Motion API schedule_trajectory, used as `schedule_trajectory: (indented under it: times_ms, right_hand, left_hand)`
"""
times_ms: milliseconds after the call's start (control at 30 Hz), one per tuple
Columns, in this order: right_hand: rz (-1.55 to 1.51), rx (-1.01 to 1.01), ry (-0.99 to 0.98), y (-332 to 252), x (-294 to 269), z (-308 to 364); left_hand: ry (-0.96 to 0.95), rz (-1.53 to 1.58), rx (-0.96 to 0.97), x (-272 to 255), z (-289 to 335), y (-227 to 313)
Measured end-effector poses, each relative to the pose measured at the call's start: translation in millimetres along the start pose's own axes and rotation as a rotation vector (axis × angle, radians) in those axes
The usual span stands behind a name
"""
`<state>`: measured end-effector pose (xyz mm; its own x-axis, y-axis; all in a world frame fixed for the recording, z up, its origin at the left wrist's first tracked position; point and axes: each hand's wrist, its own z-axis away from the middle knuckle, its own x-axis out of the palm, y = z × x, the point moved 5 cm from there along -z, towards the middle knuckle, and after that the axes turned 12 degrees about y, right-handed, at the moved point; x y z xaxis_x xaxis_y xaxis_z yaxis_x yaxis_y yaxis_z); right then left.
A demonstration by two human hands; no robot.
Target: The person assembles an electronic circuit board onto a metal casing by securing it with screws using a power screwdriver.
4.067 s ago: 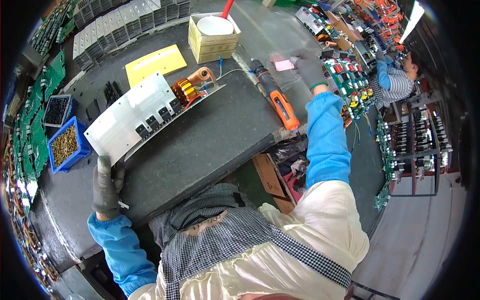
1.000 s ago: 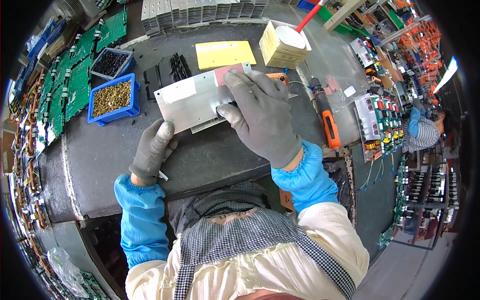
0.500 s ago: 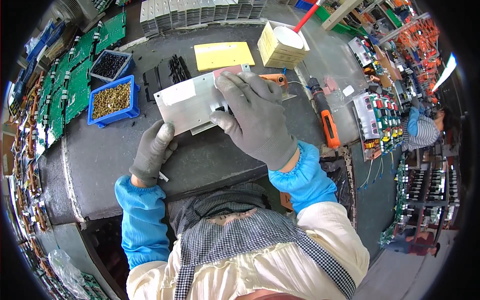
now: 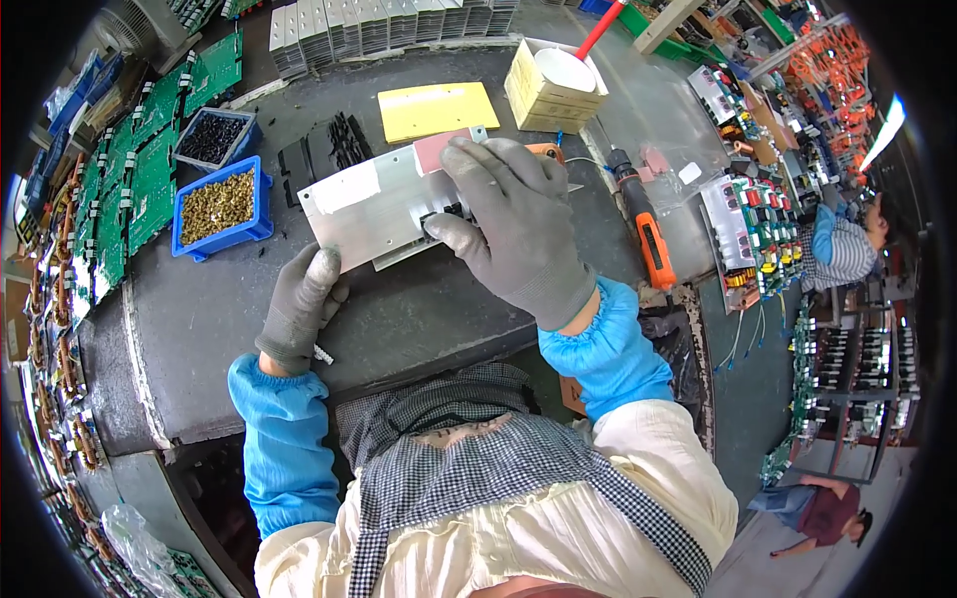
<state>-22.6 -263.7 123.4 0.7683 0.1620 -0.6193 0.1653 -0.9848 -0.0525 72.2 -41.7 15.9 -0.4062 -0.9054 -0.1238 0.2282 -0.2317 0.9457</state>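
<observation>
A silvery metal plate (image 4: 399, 218) is held at a slant over the dark bench. It carries a white rectangular patch and, at its far right, a pink pad (image 4: 439, 151). My left hand (image 4: 300, 306), in a grey glove, grips the plate's near left corner with the thumb on top. Across the right end lies my gloved right hand (image 4: 526, 229), its fingers bent over the plate beside the pink pad. Its thumb is at a small black piece (image 4: 445, 214) on the plate's face. Part of the plate's right end is hidden under this hand.
Beyond the plate lie black strips (image 4: 347, 142) and a yellow sheet (image 4: 437, 111). Blue bins hold brass-coloured parts (image 4: 216, 207) and black parts (image 4: 211, 136). An orange-black electric screwdriver (image 4: 645, 224) and a box with a white tub (image 4: 563, 72) are at right. Green circuit boards (image 4: 150, 169) line the left.
My right thumb and fingers have shifted a little on the plate, and more of the black piece and pink pad shows. A person in the far right background has moved further into view.
</observation>
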Motion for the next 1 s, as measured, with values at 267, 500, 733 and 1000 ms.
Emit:
schedule_trajectory:
  times_ms: [267,500,733,1000]
  right_hand:
    - [-0.031,0.014,0.03,8,-8,2]
    - [0.153,0.404,0.379,109,-97,12]
    - [-0.076,0.658,-0.138,293,-98,96]
    - [0.19,0.534,-0.479,331,-48,112]
  left_hand:
    - [-0.028,-0.003,-0.002,3,-2,-2]
    - [0.009,0.046,-0.023,-1,0,-9]
    - [0.049,0.021,0.013,5,-3,-9]
    - [0.146,0.081,-0.02,3,-2,-15]
